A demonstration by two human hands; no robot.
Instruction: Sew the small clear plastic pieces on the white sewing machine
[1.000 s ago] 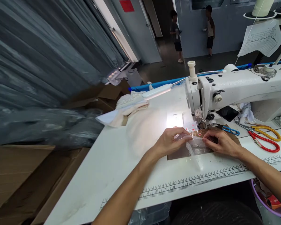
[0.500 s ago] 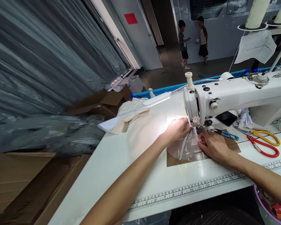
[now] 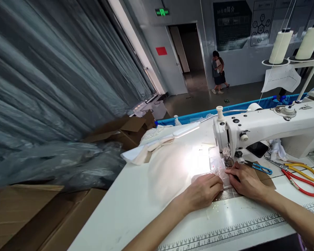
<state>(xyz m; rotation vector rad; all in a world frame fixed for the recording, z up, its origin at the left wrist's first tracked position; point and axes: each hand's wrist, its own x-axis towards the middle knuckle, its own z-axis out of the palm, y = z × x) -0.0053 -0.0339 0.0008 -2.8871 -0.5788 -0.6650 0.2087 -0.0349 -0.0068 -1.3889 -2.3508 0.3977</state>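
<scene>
Fingers of the left hand (image 3: pixel 204 191) are apparently gripping the sheer material (image 3: pixel 226 182); those of the right hand (image 3: pixel 247 179) are touching it, whether pinching I cannot tell. It is lying over the table (image 3: pixel 120 216), just short of the presser foot (image 3: pixel 228 162) of the sewing machine (image 3: pixel 272 125), so both hands should be holding it flat, fingertips avoiding the foot.

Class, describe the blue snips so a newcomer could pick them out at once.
Find the white sewing machine on the right, then the person's right hand below its needle end. The snips lie just to the right of that hand in the picture. They are small and blue-handled, unlike the larger scissors farther right with red and yellow handles.
</scene>
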